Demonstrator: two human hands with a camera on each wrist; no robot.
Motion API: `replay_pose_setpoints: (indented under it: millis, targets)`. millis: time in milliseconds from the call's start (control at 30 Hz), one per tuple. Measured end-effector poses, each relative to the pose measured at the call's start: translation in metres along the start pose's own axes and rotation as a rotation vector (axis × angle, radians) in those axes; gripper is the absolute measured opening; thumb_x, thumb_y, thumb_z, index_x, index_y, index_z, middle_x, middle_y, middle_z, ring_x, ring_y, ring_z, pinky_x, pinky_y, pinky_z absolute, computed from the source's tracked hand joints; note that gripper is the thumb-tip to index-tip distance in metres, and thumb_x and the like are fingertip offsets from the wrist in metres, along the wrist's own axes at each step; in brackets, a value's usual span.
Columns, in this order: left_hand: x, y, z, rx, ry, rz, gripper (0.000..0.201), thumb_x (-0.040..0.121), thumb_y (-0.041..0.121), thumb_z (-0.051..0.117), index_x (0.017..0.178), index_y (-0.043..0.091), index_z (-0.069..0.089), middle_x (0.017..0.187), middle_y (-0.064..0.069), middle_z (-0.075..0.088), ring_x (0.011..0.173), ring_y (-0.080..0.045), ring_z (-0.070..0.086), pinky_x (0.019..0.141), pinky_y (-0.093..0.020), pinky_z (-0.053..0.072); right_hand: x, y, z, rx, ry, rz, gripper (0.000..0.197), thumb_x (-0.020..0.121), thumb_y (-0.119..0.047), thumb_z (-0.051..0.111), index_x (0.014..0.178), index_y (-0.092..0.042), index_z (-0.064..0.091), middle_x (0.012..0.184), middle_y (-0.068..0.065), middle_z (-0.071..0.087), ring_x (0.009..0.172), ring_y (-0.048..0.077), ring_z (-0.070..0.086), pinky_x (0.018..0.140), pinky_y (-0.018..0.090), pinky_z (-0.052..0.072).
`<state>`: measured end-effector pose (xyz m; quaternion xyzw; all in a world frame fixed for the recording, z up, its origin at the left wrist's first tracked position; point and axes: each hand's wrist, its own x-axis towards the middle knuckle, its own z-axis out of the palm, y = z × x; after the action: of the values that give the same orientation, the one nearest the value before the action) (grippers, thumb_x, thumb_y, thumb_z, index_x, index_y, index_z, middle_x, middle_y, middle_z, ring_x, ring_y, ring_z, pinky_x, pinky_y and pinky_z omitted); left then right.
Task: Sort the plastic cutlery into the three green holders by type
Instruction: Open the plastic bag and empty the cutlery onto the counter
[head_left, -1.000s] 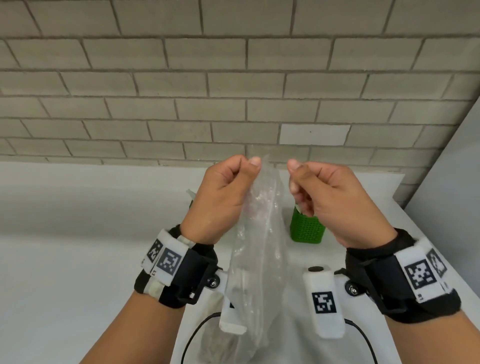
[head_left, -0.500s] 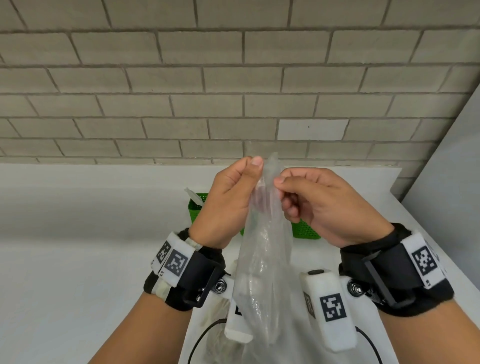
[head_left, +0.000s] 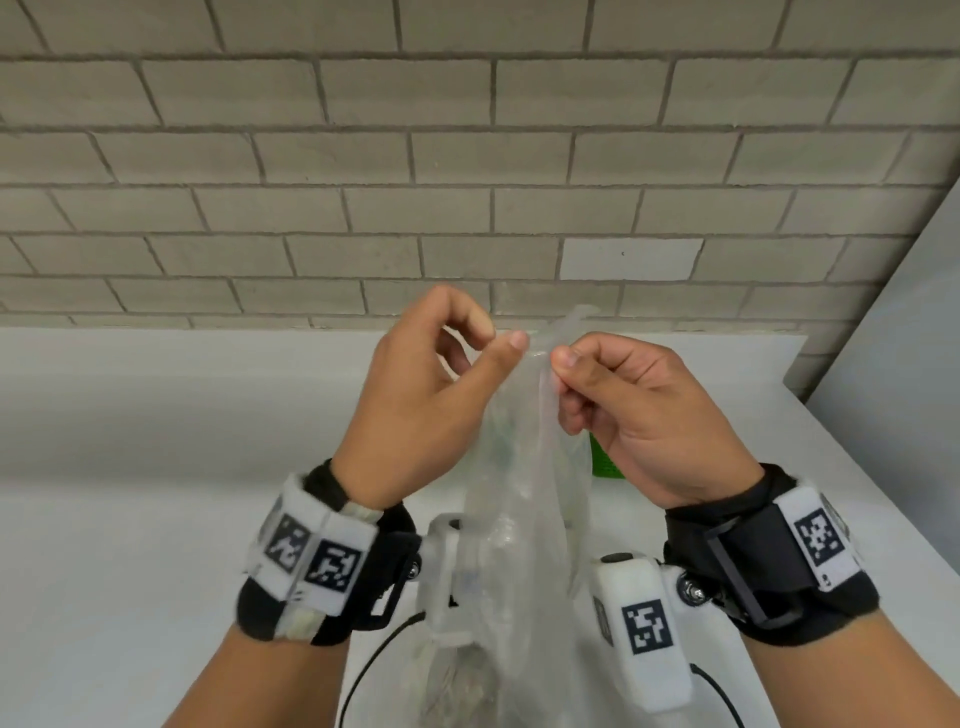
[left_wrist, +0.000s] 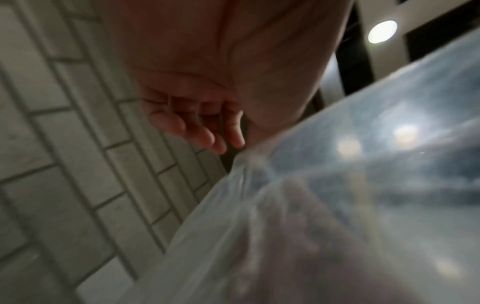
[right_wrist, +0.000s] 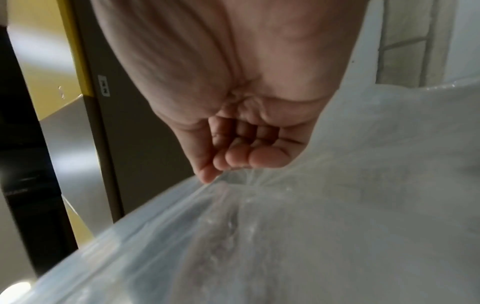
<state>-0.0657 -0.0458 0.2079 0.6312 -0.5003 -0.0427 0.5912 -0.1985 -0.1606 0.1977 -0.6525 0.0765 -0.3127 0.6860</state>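
Note:
A clear plastic bag (head_left: 519, 525) hangs upright between my hands over the white table (head_left: 156, 519). My left hand (head_left: 506, 340) pinches its top edge with thumb and forefinger. My right hand (head_left: 558, 364) pinches the same edge from the other side, close to the left. Pale cutlery shapes show faintly low in the bag (head_left: 452, 680). One green holder (head_left: 605, 462) peeks out behind the bag and right hand; the others are hidden. In the wrist views the left hand (left_wrist: 218, 142) and the right hand (right_wrist: 233, 166) have curled fingers at the bag film (left_wrist: 337, 205) (right_wrist: 311, 226).
A brick wall (head_left: 467, 182) rises behind the table. A grey panel (head_left: 909, 338) stands along the table's right edge. Black cables (head_left: 374, 660) trail from the wrist cameras near the front edge.
The right hand, apart from the bag a second ago, has closed in and now pinches its top next to the left hand. More of the green holders is hidden behind bag and hands.

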Motion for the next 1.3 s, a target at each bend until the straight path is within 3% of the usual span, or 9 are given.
replay_pose_setpoints:
  millis: [100,200,367,600,767,900,1067,1167,1300]
  targets:
    - [-0.005,0.023,-0.013,0.000,-0.227,-0.006,0.036,0.083,0.048,0.068,0.070,0.015,0.063,0.067,-0.004,0.061,0.058,-0.009,0.046,0.053,-0.029,0.038,0.002,0.003,0.006,-0.040,0.026,-0.031,0.022,0.085,-0.025,0.066,0.064,-0.021,0.071,0.061,-0.001,0.059,0.055,0.011,0.048,0.055,0.021,0.044]
    - [-0.009,0.032,-0.015,0.017,-0.312,-0.057,0.034,0.082,0.038,0.075,0.069,0.008,0.063,0.061,-0.002,0.060,0.056,-0.010,0.044,0.053,-0.031,0.038,0.003,0.006,0.011,-0.043,0.006,-0.055,0.021,0.084,-0.026,0.067,0.064,-0.022,0.071,0.063,0.005,0.058,0.056,0.013,0.049,0.056,0.022,0.044]
    - [-0.012,0.028,-0.020,0.022,-0.322,-0.140,0.035,0.079,0.041,0.075,0.070,0.011,0.061,0.071,-0.017,0.061,0.060,-0.022,0.047,0.052,-0.038,0.042,0.000,0.008,0.012,-0.058,-0.038,-0.034,0.016,0.080,-0.023,0.064,0.067,-0.018,0.073,0.065,0.004,0.062,0.055,0.013,0.053,0.058,0.023,0.047]
    - [-0.014,0.026,-0.020,0.029,-0.282,-0.199,0.030,0.083,0.028,0.074,0.066,0.010,0.058,0.056,-0.002,0.054,0.052,-0.016,0.045,0.052,-0.030,0.038,-0.003,0.006,0.011,-0.140,-0.112,0.002,0.018,0.088,-0.013,0.057,0.084,0.001,0.067,0.068,0.000,0.064,0.059,0.013,0.056,0.063,0.024,0.050]
    - [-0.016,0.019,-0.016,0.047,-0.290,-0.209,0.032,0.075,0.035,0.076,0.061,0.015,0.055,0.052,0.003,0.053,0.047,-0.011,0.045,0.049,-0.029,0.040,-0.005,0.002,0.014,-0.208,-0.097,-0.027,0.015,0.087,-0.010,0.059,0.080,-0.002,0.069,0.069,0.008,0.062,0.059,0.013,0.054,0.061,0.023,0.049]
    - [-0.015,0.013,-0.014,-0.044,-0.306,-0.204,0.027,0.085,0.016,0.065,0.061,0.008,0.055,0.052,0.003,0.055,0.047,-0.006,0.048,0.051,-0.017,0.039,-0.007,0.001,0.015,-0.267,-0.063,-0.033,0.016,0.089,-0.003,0.060,0.076,-0.007,0.069,0.061,0.001,0.061,0.057,0.012,0.054,0.058,0.022,0.048]
    - [-0.014,0.002,-0.010,-0.175,-0.340,-0.201,0.020,0.084,0.010,0.052,0.068,0.000,0.057,0.061,-0.006,0.056,0.060,-0.016,0.052,0.063,-0.027,0.045,-0.005,0.003,0.017,-0.336,0.048,-0.047,0.014,0.080,-0.004,0.062,0.066,-0.005,0.065,0.052,-0.004,0.052,0.052,0.011,0.046,0.054,0.019,0.042]
    - [-0.016,0.000,-0.008,-0.160,-0.298,-0.188,0.021,0.089,0.004,0.053,0.069,0.000,0.057,0.058,0.000,0.054,0.055,-0.010,0.048,0.057,-0.019,0.041,-0.005,0.006,0.016,-0.413,0.087,-0.066,0.015,0.078,-0.007,0.062,0.065,0.001,0.060,0.050,-0.009,0.049,0.050,0.006,0.041,0.051,0.014,0.038]
    - [-0.012,-0.008,-0.015,-0.007,-0.125,-0.124,0.022,0.088,0.001,0.052,0.066,0.004,0.056,0.054,0.005,0.054,0.048,-0.007,0.046,0.049,-0.018,0.038,-0.008,0.010,0.008,-0.480,0.180,-0.084,0.021,0.078,-0.008,0.062,0.059,-0.007,0.054,0.051,-0.011,0.045,0.049,0.003,0.038,0.051,0.012,0.035]
